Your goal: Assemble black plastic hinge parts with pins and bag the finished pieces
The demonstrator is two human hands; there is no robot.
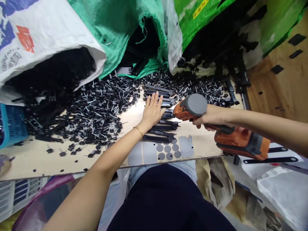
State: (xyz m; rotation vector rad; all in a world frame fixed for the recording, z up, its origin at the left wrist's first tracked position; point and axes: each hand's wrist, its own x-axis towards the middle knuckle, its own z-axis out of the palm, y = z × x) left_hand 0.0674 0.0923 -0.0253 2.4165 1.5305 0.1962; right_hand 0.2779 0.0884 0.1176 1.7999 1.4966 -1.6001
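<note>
My right hand (211, 116) is wrapped round the handle of an orange and black cordless drill (189, 107). The drill's nose points left and meets the right end of one black plastic part in a row. Its orange battery end (242, 142) hangs toward the front edge. My left hand (153, 110), with a gold bangle (139, 131) at the wrist, lies flat with fingers stretched over the middle of the row. Long black plastic parts (163, 127) lie side by side under and around it. The drill's tip is hidden against the part.
Loose black-headed screws (101, 109) are heaped left and behind. A white sack (72, 25), a green woven sack (115, 29) and a bright green bag (190, 19) stand along the back. A blue basket (14, 125) sits at left. Grey discs (167, 148) lie near the table's front edge.
</note>
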